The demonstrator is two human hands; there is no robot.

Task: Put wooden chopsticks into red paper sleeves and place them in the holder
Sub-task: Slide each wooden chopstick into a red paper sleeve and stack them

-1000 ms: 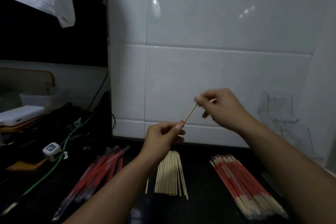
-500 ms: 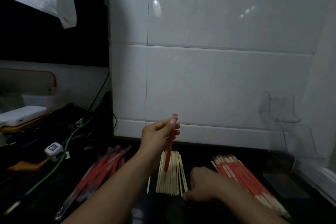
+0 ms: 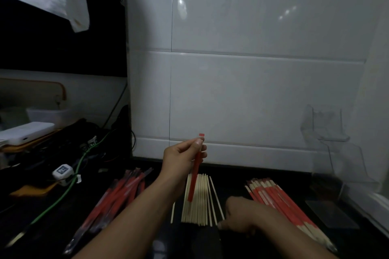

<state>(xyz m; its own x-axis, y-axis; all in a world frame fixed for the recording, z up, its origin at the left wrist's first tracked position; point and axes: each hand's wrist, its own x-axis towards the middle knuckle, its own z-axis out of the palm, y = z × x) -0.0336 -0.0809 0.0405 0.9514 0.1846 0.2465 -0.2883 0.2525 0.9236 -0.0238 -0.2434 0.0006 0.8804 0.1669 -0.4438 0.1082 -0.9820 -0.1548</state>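
Fingers of left hand pinching red paper sleeve near its top, long axis near upright above bare chopsticks. Right hand low on bench, fingertips at their near ends, grip unclear. Clear holder far right.

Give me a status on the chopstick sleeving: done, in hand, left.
Done: a pile of sleeved chopsticks lies at the right. In hand: the left hand pinches a red sleeve upright while the right hand reaches to the bare chopsticks. Left: that bare row, the empty sleeves at the left, and the clear holder, with nothing visible in it.
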